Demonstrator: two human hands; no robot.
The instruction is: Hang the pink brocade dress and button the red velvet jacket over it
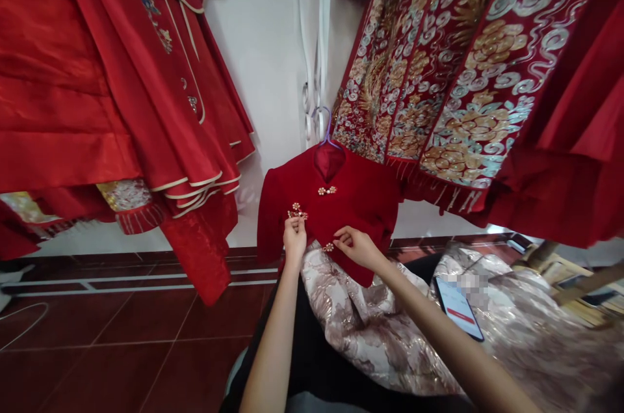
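A short red jacket (361,205) hangs in front of me on a purple hanger (327,127). Its neck clasp (327,190), gold with pearl-like beads, sits at the top of the front opening. My left hand (295,242) pinches the jacket's front just under another beaded clasp (298,212). On the other side, my right hand (359,248) has its fingertips closed on the front edge, beside a lower beaded clasp (328,247). Below the neck clasp, the jacket's two front sides spread apart toward the hem.
Pale brocade fabric (380,335) covers my lap, with a phone (459,309) lying on it. Red garments (160,88) hang at left, and embroidered ones (468,75) at right. A white metal rail (146,279) runs low above the tiled floor (136,361).
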